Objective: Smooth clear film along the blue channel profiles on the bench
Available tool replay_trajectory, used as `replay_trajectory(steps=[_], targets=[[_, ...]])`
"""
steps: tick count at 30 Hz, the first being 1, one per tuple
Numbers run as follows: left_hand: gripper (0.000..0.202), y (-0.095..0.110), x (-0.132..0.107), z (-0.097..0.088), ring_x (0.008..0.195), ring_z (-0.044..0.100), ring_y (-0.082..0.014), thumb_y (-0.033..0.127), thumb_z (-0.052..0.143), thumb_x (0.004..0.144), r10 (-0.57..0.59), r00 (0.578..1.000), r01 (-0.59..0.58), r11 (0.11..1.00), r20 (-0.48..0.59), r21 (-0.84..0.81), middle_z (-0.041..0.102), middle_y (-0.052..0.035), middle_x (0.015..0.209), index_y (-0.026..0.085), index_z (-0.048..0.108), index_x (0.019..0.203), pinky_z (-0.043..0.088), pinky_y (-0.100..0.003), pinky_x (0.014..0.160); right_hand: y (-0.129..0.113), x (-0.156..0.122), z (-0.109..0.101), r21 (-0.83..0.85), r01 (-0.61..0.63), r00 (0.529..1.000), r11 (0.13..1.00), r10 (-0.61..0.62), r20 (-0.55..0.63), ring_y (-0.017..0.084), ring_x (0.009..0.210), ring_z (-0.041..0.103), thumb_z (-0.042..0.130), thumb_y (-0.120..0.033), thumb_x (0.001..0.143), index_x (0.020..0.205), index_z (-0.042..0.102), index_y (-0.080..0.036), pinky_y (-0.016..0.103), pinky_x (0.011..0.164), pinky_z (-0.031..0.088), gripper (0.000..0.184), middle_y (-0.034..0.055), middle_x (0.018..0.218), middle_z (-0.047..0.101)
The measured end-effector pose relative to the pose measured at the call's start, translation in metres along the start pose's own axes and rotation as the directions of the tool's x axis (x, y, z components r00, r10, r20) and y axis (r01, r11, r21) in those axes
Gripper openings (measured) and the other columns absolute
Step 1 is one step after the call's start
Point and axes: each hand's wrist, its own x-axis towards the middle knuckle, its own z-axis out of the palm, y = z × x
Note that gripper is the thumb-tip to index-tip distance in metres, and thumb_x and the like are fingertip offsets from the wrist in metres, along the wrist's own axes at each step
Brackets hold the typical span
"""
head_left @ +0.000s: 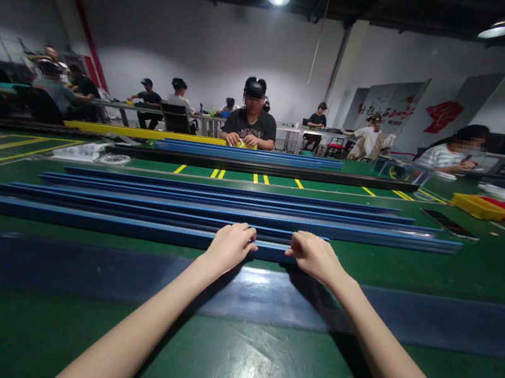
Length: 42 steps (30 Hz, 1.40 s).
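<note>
Both my arms reach forward over a green table (227, 351). My left hand (230, 246) and my right hand (313, 256) are closed, fingers curled over the near edge of a long blue rail (85, 219) that lies crosswise. The right end of this rail sits under my right hand. Several more long blue rails (240, 206) lie side by side just behind it. A dark blue strip (77, 267) runs across the table under my wrists.
A person sits facing me at the far side of the table (251, 118), with blue and yellow rails (146, 133) before them. Yellow and red trays (482, 207) stand at the right. Other people sit at tables further back.
</note>
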Motion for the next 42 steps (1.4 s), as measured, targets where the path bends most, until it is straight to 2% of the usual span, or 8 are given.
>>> replay_trajectory(steps=[8, 12, 16, 21, 24, 27, 33, 42], targets=[[0.012, -0.002, -0.007, 0.007, 0.084, 0.054, -0.0169, 0.031, 0.050, 0.083, -0.010, 0.998, 0.012, 1.000, -0.057, 0.029, 0.058, -0.0019, 0.086, 0.021, 0.057, 0.085, 0.039, -0.026, 0.068, 0.003, -0.012, 0.018, 0.023, 0.050, 0.979, 0.999, -0.044, -0.200, 0.015, 0.071, 0.049, 0.047, -0.029, 0.082, 0.071, 0.051, -0.019, 0.023, 0.061, 0.032, 0.015, 0.0030, 0.074, 0.055], [0.013, 0.001, -0.014, 0.009, 0.084, 0.052, -0.0174, 0.030, 0.048, 0.084, 0.014, 0.997, -0.010, 0.999, -0.079, 0.049, 0.057, -0.0032, 0.087, 0.020, 0.055, 0.087, 0.038, -0.028, 0.071, 0.004, -0.017, 0.018, 0.021, 0.091, 0.978, 0.996, -0.085, -0.190, 0.015, 0.070, 0.049, 0.045, -0.032, 0.084, 0.073, 0.052, -0.019, 0.024, 0.061, 0.033, 0.019, 0.0035, 0.075, 0.055], [0.015, 0.005, -0.021, 0.009, 0.088, 0.050, -0.0190, 0.028, 0.046, 0.085, 0.036, 0.993, -0.030, 0.998, -0.115, 0.050, 0.056, -0.0045, 0.092, 0.020, 0.052, 0.096, 0.037, -0.030, 0.073, 0.004, -0.021, 0.013, -0.012, 0.098, 0.980, 0.995, -0.099, -0.173, 0.015, 0.070, 0.050, 0.044, -0.035, 0.085, 0.076, 0.055, -0.019, 0.024, 0.062, 0.033, 0.020, 0.0040, 0.076, 0.056], [0.016, 0.019, -0.029, 0.007, 0.091, 0.048, -0.0202, 0.028, 0.042, 0.087, 0.171, 0.966, -0.155, 0.984, -0.192, 0.091, 0.054, -0.0070, 0.097, 0.018, 0.053, 0.093, 0.035, -0.031, 0.073, 0.003, -0.022, 0.013, -0.036, 0.104, 0.977, 0.994, -0.109, -0.184, 0.014, 0.071, 0.051, 0.044, -0.036, 0.085, 0.079, 0.056, -0.019, 0.023, 0.063, 0.033, 0.022, 0.0035, 0.077, 0.058], [0.023, 0.031, -0.032, 0.008, 0.085, 0.050, -0.0203, 0.033, 0.038, 0.088, 0.240, 0.958, -0.222, 0.967, -0.154, 0.127, 0.056, -0.0068, 0.088, 0.017, 0.054, 0.086, 0.035, -0.032, 0.071, 0.004, -0.022, 0.014, -0.047, 0.105, 0.975, 0.993, -0.112, -0.191, 0.014, 0.071, 0.051, 0.044, -0.035, 0.085, 0.079, 0.056, -0.018, 0.023, 0.062, 0.033, 0.022, 0.0030, 0.077, 0.058], [0.025, 0.037, -0.034, 0.015, 0.085, 0.051, -0.0206, 0.037, 0.040, 0.087, 0.256, 0.960, -0.243, 0.963, -0.110, 0.117, 0.057, -0.0068, 0.086, 0.017, 0.055, 0.086, 0.035, -0.033, 0.072, 0.004, -0.022, 0.015, -0.047, 0.105, 0.975, 0.993, -0.112, -0.194, 0.014, 0.072, 0.051, 0.045, -0.035, 0.085, 0.079, 0.056, -0.018, 0.023, 0.063, 0.033, 0.021, 0.0028, 0.077, 0.058], [0.027, 0.037, -0.032, 0.029, 0.088, 0.052, -0.0215, 0.041, 0.043, 0.085, 0.200, 0.978, -0.194, 0.977, -0.059, 0.085, 0.057, -0.0077, 0.091, 0.017, 0.055, 0.087, 0.037, -0.032, 0.070, 0.003, -0.022, 0.013, -0.041, 0.099, 0.979, 0.994, -0.104, -0.173, 0.014, 0.072, 0.050, 0.045, -0.036, 0.085, 0.080, 0.057, -0.019, 0.023, 0.063, 0.033, 0.021, 0.0032, 0.078, 0.058], [0.028, 0.039, -0.032, 0.029, 0.087, 0.053, -0.0219, 0.041, 0.042, 0.085, 0.142, 0.988, -0.134, 0.984, -0.056, 0.117, 0.058, -0.0075, 0.090, 0.016, 0.055, 0.088, 0.039, -0.032, 0.070, 0.003, -0.023, 0.012, -0.054, 0.101, 0.979, 0.993, -0.109, -0.171, 0.014, 0.072, 0.051, 0.045, -0.034, 0.085, 0.079, 0.056, -0.018, 0.023, 0.062, 0.033, 0.021, 0.0033, 0.077, 0.058]])
